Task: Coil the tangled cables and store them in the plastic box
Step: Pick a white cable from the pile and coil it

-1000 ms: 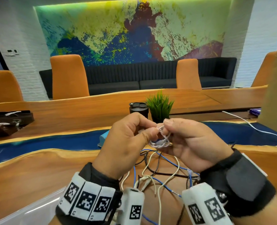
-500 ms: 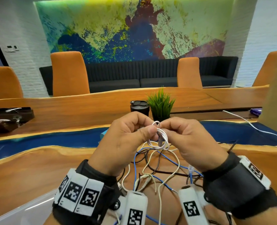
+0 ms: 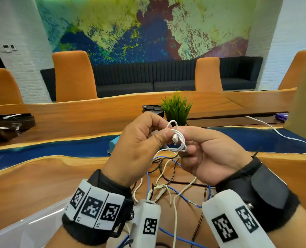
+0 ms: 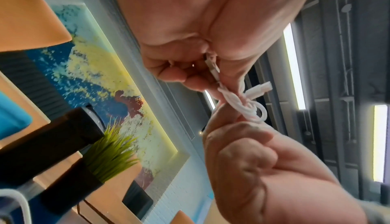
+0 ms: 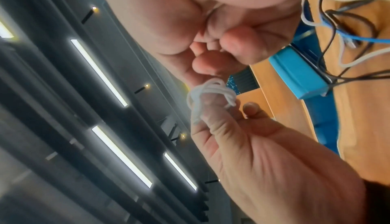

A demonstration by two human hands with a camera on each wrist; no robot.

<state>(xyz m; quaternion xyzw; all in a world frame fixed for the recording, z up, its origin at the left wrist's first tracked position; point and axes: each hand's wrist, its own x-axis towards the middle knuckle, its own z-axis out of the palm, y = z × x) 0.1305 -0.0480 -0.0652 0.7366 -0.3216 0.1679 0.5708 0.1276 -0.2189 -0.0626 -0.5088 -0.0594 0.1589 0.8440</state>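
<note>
Cables: one small white cable [image 3: 177, 138] is wound into a tight coil and held in the air between both hands, above the tangle on the desk. The left hand [image 3: 138, 149] has its fingers curled in, thumb and forefinger pinching one side of the coil; from the left wrist view a connector end [image 4: 213, 67] lies tucked inside that grip. The right hand [image 3: 207, 154] pinches the other side, its fingers bent round the loops, and in the right wrist view the white strands [image 5: 211, 92] wrap over a fingertip. A white plug [image 3: 175, 139] hangs across the middle of the coil.

Below the hands, the tangled cables [image 3: 166, 187], white, blue and black, lie spread on the wooden desk [image 3: 32, 185]; their lower ends are hidden behind the wrist bands and cut off at the bottom edge. Both wrists carry black straps with white blocks [image 3: 93, 206] printed in square black-and-white code patterns; no readable words show on them.

At the lower left a pale translucent edge of the plastic box [image 3: 23, 228] shows, mostly out of frame. Behind the left hand a blue object [image 3: 113, 143] is largely covered. Further back stand a small green plant [image 3: 176, 107] and a dark lidded cup [image 3: 153, 110], half hidden by the hands.
</note>
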